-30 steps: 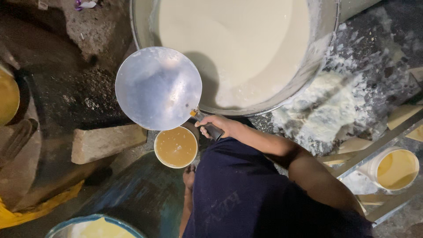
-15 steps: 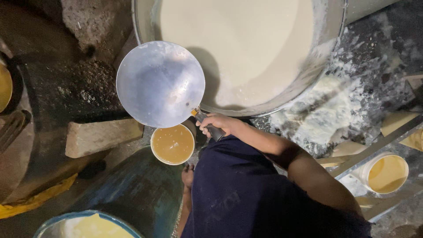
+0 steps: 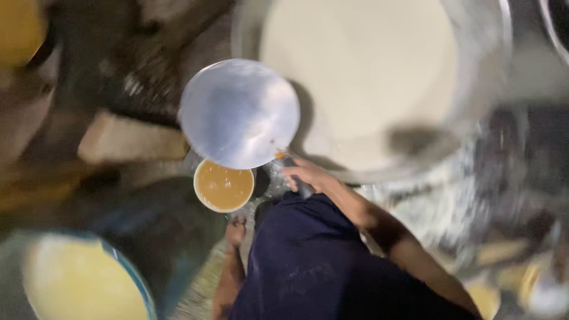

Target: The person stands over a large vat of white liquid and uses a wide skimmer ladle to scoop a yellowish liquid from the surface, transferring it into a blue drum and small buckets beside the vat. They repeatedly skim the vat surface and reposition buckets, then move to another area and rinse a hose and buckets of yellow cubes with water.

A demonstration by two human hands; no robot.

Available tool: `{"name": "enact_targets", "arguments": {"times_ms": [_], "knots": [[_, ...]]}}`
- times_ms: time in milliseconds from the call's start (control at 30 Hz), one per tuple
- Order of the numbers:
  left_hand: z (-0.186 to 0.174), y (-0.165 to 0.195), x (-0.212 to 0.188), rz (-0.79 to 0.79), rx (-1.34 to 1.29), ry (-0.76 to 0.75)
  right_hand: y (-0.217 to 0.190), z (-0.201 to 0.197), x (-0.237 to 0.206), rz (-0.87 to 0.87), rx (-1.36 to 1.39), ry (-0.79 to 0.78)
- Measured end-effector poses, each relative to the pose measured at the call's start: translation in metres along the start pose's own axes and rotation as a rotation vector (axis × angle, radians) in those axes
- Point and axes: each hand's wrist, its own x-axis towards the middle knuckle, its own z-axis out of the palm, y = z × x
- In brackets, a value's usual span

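A blurred view from above. At the lower left, part of a round basin (image 3: 83, 281) with a blue rim is seen, filled with pale yellow liquid. To its right, a small round cream-rimmed bowl (image 3: 224, 186) of brownish-yellow liquid is set on the dark, rough ground.

Just below that bowl, the left hand (image 3: 236, 230) is seen pointing towards it, apart from the rim; whether its fingers are curled or released cannot be told through the blur.

Above the bowl, a large, shallow, round metal ladle (image 3: 239, 112) is held, its surface smooth, dull silver and faintly shiny. It overlaps the upper edge of the bowl and the left rim of the vat. Its dark handle (image 3: 301, 184) runs down and right from the lower edge of the dish.

The right hand (image 3: 309, 176) is clenched around that handle, fingers wrapped over it, the dish lying up and to the left of the knuckles.

Further right, a very wide round metal vat (image 3: 486, 89) is filled with smooth, creamy off-white liquid.
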Motion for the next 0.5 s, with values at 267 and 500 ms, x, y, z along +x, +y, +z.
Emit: {"name": "enact_targets", "arguments": {"times_ms": [267, 500], "knots": [[-0.059, -0.051, -0.028, -0.126, -0.374, 0.625, -0.06, 0.065, 0.038, 0.115, -0.249, -0.385], [-0.128, -0.125, -0.13, -0.083, -0.446, 1.56, -0.06, 0.291, 0.025, -0.271, -0.841, -0.588]]}}
